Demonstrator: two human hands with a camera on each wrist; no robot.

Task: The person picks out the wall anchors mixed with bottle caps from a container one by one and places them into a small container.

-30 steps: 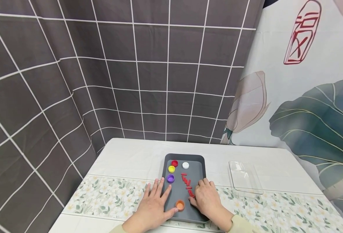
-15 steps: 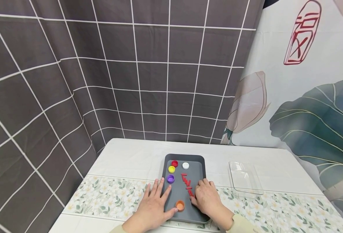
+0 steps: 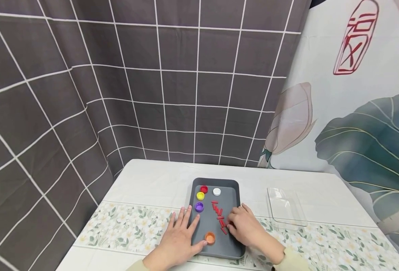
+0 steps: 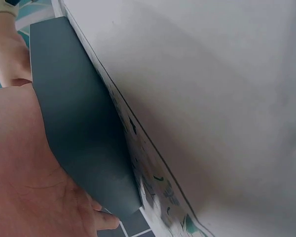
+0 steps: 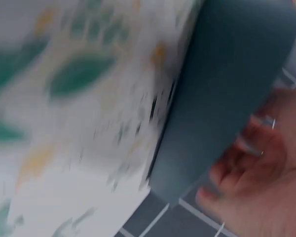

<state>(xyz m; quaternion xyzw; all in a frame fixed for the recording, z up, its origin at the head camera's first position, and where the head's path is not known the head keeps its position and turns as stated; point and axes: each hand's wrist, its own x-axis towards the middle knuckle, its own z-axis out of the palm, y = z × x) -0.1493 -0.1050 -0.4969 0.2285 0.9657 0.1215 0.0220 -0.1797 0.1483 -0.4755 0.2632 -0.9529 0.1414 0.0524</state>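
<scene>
Several short red sticks [image 3: 219, 212] lie in a slanting row in a grey tray [image 3: 231, 246]. My left hand [image 3: 176, 239] rests over the tray's left rim, its fingers spread. Its thumb tip is at an orange bottle cap [image 3: 210, 238]; touching or just beside it, I cannot tell. At the right rim, beside the nearest end of the row, is my right hand [image 3: 245, 227], its fingers loosely bent and no stick visible in them. The right wrist view shows that hand [image 5: 259, 170] blurred beside the tray's outer wall [image 5: 222, 84]. The tray's inside is hidden in both wrist views.
Farther up the tray sit a purple cap [image 3: 199, 207], a yellow cap [image 3: 200, 195], a red cap [image 3: 204, 189] and a white cap [image 3: 216, 192]. A clear plastic box [image 3: 286, 207] stands on the table [image 3: 165, 177] to the right. Behind hangs a dark checked curtain [image 3: 179, 86].
My right hand has drawn back slightly to the right from the nearest red stick, which now shows fully at the row's end. My left hand stays in place.
</scene>
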